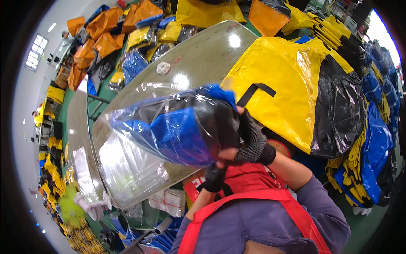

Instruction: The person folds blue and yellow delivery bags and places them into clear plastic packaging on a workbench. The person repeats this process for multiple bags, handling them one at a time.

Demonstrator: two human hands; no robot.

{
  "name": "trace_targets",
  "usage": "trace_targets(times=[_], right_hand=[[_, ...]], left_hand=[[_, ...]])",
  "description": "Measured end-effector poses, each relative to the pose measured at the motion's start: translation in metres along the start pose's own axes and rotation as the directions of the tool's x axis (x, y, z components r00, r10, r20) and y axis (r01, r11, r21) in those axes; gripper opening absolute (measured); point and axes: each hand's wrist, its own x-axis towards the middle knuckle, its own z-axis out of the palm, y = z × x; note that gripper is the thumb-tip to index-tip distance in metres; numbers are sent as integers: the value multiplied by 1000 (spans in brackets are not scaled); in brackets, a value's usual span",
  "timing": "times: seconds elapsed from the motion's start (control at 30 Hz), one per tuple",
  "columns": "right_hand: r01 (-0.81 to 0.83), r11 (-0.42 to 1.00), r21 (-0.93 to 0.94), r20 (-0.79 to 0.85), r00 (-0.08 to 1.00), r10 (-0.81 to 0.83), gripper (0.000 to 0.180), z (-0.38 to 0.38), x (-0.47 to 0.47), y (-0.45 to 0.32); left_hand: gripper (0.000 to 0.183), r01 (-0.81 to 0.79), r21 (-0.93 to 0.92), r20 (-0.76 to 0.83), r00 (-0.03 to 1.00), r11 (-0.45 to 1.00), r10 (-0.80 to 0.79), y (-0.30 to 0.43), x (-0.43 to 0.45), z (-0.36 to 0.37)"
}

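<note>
A folded blue-and-black bundle of coated fabric is inside a clear plastic bag, held up above the metal-topped table. My right hand, in a dark fingerless glove, grips the bundle's right end. My left hand, gloved the same way, is at its near lower edge; most of its fingers are hidden. Just beyond my right hand lies a large yellow-and-black coated-fabric bag with a black strap. A stack of clear plastic bags rests on the table, left of the bundle.
The table carries a small crumpled white piece. Beyond it are packed bundles and orange bags. Stacked yellow and blue pieces stand at right. A second table is at left; a tied white bundle sits below the near edge.
</note>
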Motion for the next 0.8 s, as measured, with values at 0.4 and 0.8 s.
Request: trace_targets(times=[0.4, 0.8], right_hand=[[518, 699, -493, 398, 849, -348, 75, -29, 61, -66], [-211, 978, -12, -258, 945, 201, 40, -35, 56, -18]], left_hand=[[108, -441, 740, 181, 857, 507, 482, 239, 56, -96], [75, -370, -299, -206, 925, 879, 320, 183, 73, -94]])
